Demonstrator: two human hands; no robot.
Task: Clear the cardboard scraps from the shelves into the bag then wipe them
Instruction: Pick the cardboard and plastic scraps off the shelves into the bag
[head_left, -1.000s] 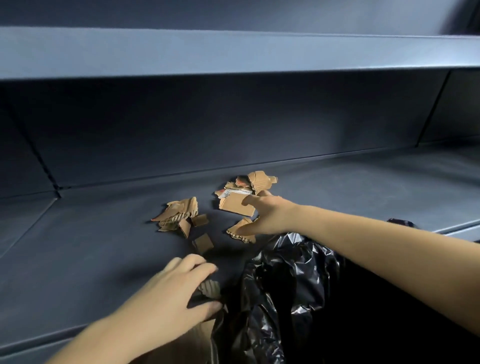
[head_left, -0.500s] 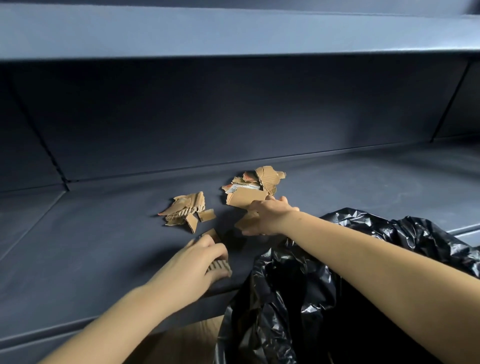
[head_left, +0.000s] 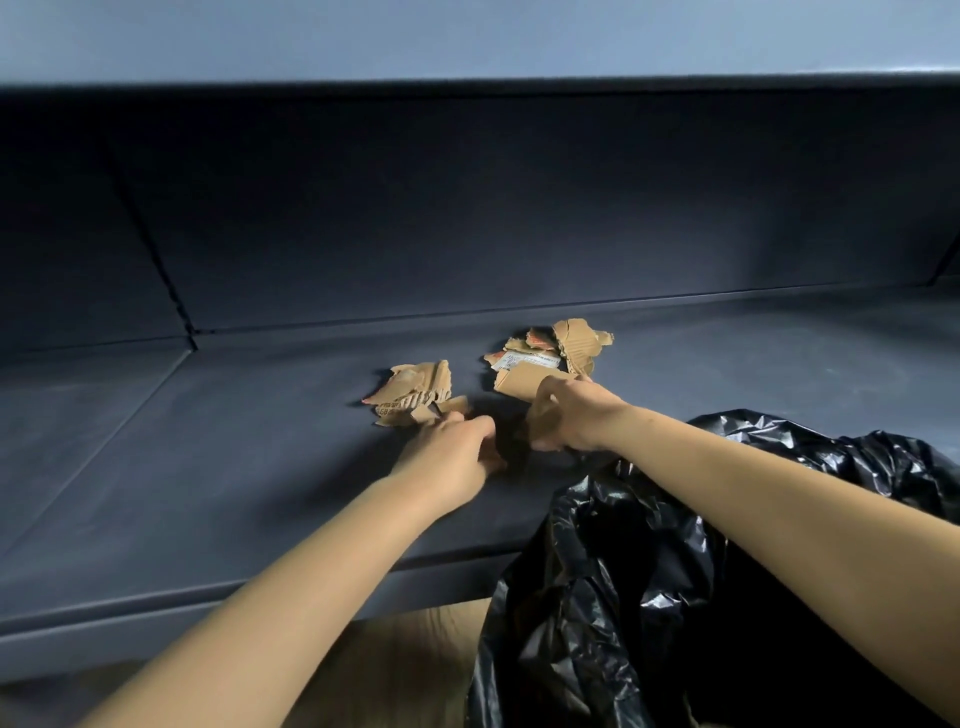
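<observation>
Cardboard scraps (head_left: 550, 353) lie in two loose heaps mid-depth on the dark shelf (head_left: 208, 493), which fills most of the view. Below its front edge, at lower right, the black bag (head_left: 649, 571) sags open under the right forearm. The right hand (head_left: 576, 421) sits at the near edge of the right heap, fingers curled round a tan piece (head_left: 537, 415). The left hand (head_left: 452, 452) reaches the near edge of the left heap (head_left: 413, 392); whether its fingers hold anything I cannot tell. These torn corrugated bits look light, stiff and ragged, likely to slide on the smooth shelf, so pinching several by their flat faces, or raking them toward the bag, should serve best.
</observation>
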